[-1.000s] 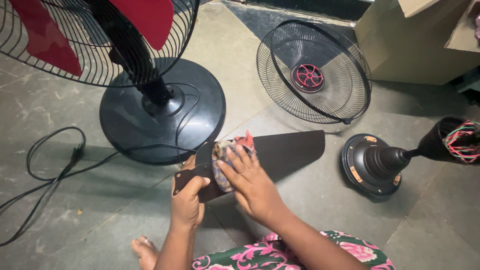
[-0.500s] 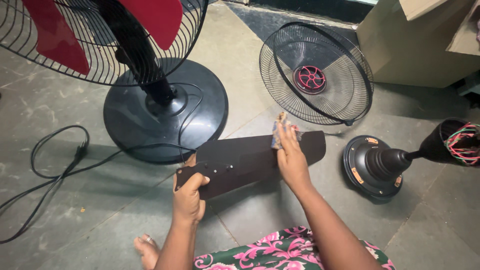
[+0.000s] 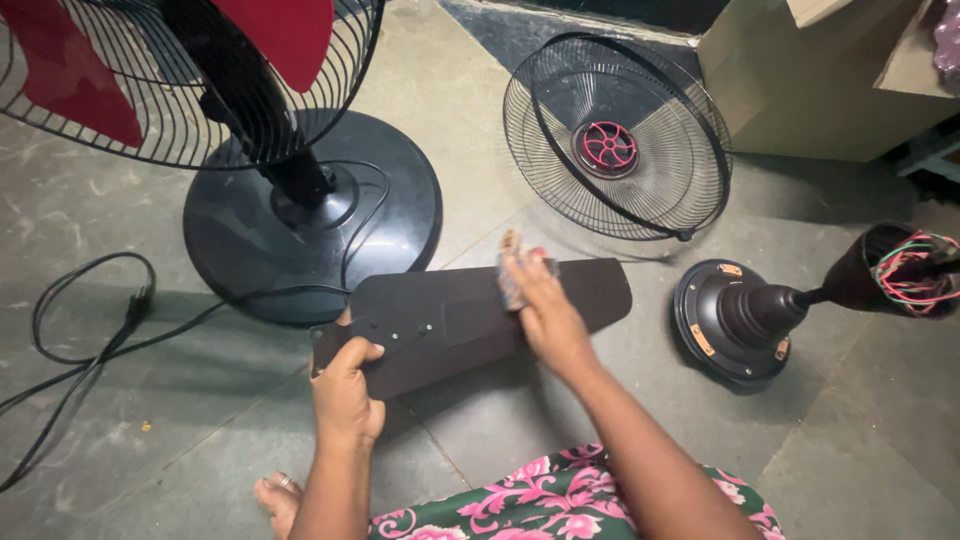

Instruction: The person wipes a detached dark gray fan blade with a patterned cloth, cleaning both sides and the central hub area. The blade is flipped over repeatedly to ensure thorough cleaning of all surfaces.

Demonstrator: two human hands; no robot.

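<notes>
Blade: dark fan blade (image 3: 480,320) lying flat on the floor (image 3: 620,440), between the stand fan base (image 3: 300,220) on the left and the motor (image 3: 740,320) on the right.
Left hand: left hand (image 3: 345,390) clamped on the near-left mounting end of the blade, thumb on top, pinning it down.
Right hand: right hand (image 3: 545,315) closed on a small cloth (image 3: 512,275), pressing it on the blade's far edge, right of the middle.
Progress: wiping under way, judging by the cloth on the surface; cannot tell how much of the blade is already clean; right tip and underside probably left.
Surroundings: loose grille (image 3: 615,135) lying far right, cardboard box (image 3: 810,80) behind it, cord (image 3: 90,330) coiled at left.
Change from half a second ago: cloth hand now nearer the middle, back from the right tip; a second ago at the left end, beside the holding hand. Left grip unchanged in place.
</notes>
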